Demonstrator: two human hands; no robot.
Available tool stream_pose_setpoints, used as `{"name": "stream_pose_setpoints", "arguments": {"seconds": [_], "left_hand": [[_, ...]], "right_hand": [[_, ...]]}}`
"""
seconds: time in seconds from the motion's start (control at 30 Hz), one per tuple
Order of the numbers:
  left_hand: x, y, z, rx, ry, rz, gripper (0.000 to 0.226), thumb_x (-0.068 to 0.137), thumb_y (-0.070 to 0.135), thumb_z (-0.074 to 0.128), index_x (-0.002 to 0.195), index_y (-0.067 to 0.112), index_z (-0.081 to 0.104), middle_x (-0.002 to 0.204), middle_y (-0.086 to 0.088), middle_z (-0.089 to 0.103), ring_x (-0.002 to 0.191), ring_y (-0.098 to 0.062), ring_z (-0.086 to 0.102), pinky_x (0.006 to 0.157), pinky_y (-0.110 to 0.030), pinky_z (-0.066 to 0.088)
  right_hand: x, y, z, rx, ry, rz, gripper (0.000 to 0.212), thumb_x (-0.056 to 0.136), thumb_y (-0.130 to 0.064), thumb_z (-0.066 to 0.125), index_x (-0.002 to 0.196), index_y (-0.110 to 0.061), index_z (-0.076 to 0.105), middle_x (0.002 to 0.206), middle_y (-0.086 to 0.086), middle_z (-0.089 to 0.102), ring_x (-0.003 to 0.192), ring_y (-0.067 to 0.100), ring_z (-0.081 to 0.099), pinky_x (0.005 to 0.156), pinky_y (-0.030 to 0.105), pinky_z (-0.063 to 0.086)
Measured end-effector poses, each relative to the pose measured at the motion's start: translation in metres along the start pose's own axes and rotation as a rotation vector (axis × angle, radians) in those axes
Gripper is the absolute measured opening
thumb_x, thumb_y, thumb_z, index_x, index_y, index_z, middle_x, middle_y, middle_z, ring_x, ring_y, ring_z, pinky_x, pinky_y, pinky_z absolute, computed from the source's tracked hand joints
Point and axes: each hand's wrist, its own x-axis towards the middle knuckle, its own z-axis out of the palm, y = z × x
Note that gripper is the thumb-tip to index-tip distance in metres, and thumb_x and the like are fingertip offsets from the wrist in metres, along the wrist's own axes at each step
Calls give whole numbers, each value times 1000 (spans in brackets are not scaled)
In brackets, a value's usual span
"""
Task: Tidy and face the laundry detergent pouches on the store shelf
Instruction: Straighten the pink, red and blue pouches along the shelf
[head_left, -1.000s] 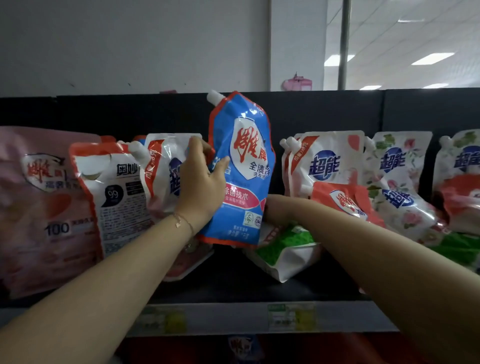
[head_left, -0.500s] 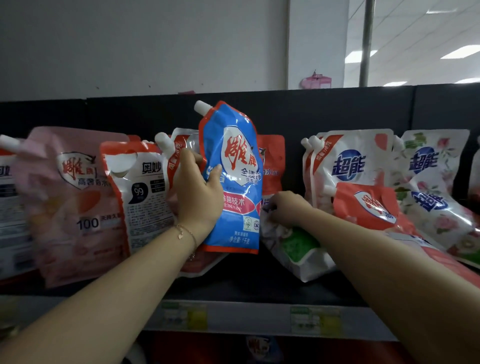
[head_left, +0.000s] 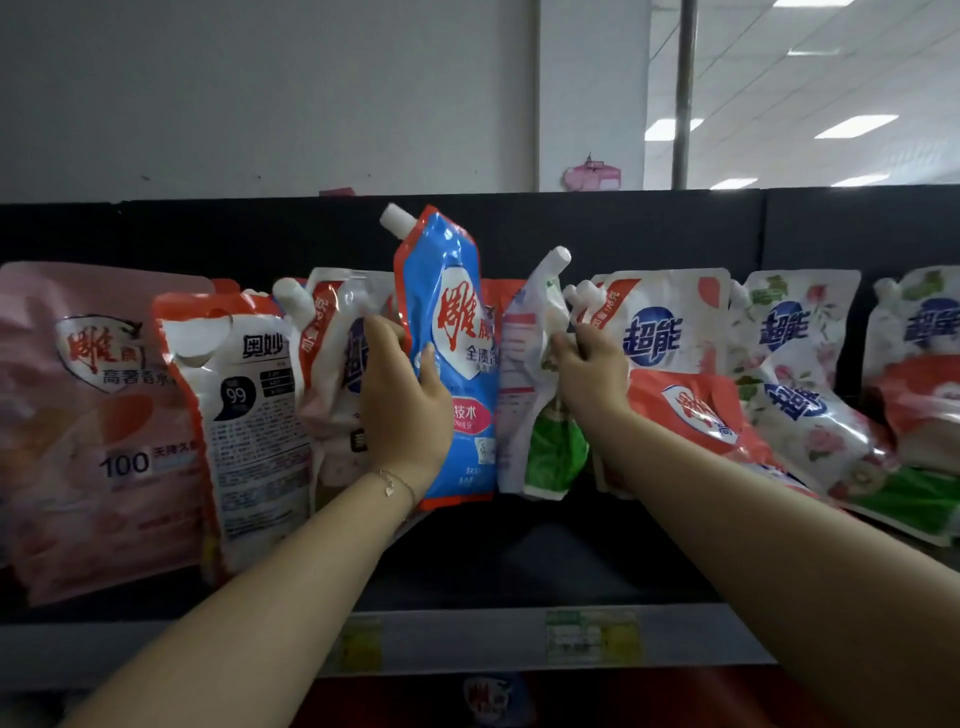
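Left hand grips the blue pouch by its left edge: thumb on the front face, the other fingers curled behind it. The pouch is upright with its label facing me and its white spout at top left, mid-shelf between the white pouch on its left and the white-green pouch on its right. I can't tell if its base sits on the shelf deck. Right hand pinches the white-green pouch at its upper right edge, fingers curled on the film. That pouch stands roughly upright but is turned mostly edge-on, spout up and to the right, just beside the blue one. Left of the hands, a big pink pouch and an orange-white pouch both stand facing out. Right of the hands, white pouches with blue logos stand at the back, while a red pouch and a floral pouch lean tilted in front of them. There's a thin bracelet on the left wrist and price tags on the shelf lip.
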Motion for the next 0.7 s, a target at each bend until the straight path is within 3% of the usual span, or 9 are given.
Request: {"name": "stream_pose_setpoints", "arguments": {"seconds": [0.07,0.2,0.27,0.37,0.47,0.6,0.7], "left_hand": [[-12,-8,9,-12,-57,-36,22,94,2,49,89,10,30,77,8,35,67,-2,41,64,-9,39],[-25,-24,20,12,-221,-115,23,95,10,51,92,10,28,90,-7,39,76,-17,42,69,-29,40],[-22,-24,21,59,-304,-77,31,90,8,58,95,9,27,96,-7,35,85,-16,41,74,-27,38],[-22,-21,14,98,-411,-40,41,86,9,65,100,8,27,102,-5,32,95,-15,41,81,-23,38],[-33,-18,1,89,-408,-95,49,83,11,70,111,2,30,112,-9,38,105,-17,46,88,-27,43],[-52,-12,-18,152,-283,-144,64,78,15,75,122,-1,32,124,-17,41,118,-27,46,98,-41,46],[-63,0,-31,169,-228,-176,63,75,14,78,118,-2,34,121,-17,43,116,-25,46,92,-30,44]], "right_hand": [[-10,3,-1,20,-120,27,17,97,-19,51,83,-17,61,74,7,59,58,16,54,50,26,47],[-19,1,-7,-149,-280,-67,15,92,-10,50,82,-6,62,68,4,59,60,17,54,49,25,44],[-23,-3,-12,-235,-312,-101,13,91,-13,51,97,-6,60,77,5,60,67,16,54,54,25,45],[-33,-3,-23,-256,-366,-65,32,94,-23,51,125,-17,52,94,2,63,80,18,61,71,34,54],[-44,5,-32,-403,-384,35,40,93,-34,55,125,-11,48,112,7,60,96,23,59,86,40,53],[-60,16,-44,-445,-393,75,51,85,-37,64,124,-9,46,125,12,54,114,30,54,95,47,48],[-71,16,-51,-473,-416,84,53,86,-38,63,125,-8,46,126,13,53,115,31,54,96,46,48]]}}
